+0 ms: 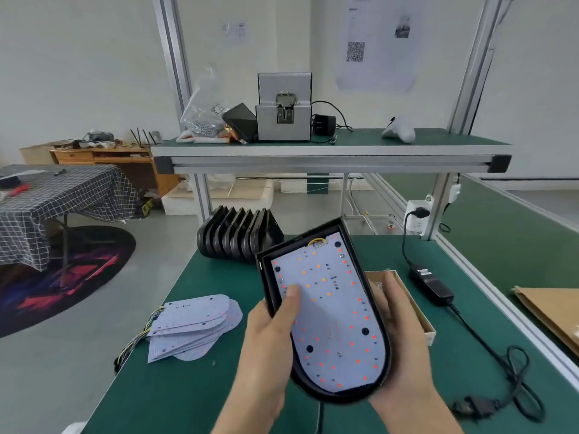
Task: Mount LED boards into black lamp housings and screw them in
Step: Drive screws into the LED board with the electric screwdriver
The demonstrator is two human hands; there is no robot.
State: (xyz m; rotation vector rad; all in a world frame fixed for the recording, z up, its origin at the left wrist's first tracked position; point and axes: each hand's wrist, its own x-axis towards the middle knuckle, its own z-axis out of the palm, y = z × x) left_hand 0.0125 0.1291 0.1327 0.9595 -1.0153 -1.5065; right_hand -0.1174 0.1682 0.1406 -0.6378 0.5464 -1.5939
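I hold a black lamp housing (374,311) above the green bench, tilted toward me, with a white LED board (335,317) dotted with red and orange LEDs lying inside it. My left hand (269,336) grips the housing's left edge, thumb pressing on the board. My right hand (401,336) cups the housing's right side from beneath, fingers curled round its rim. A fanned stack of spare LED boards (194,324) with yellow wires lies on the bench to the left. A row of empty black housings (238,233) stands on edge at the bench's far end.
A shallow cardboard box (419,311) sits behind my right hand. A black power adapter (430,281) and its looped cable (513,380) lie at right. On the upper shelf (329,151) stand a grey screw feeder (283,115) and a bag of screws (203,120).
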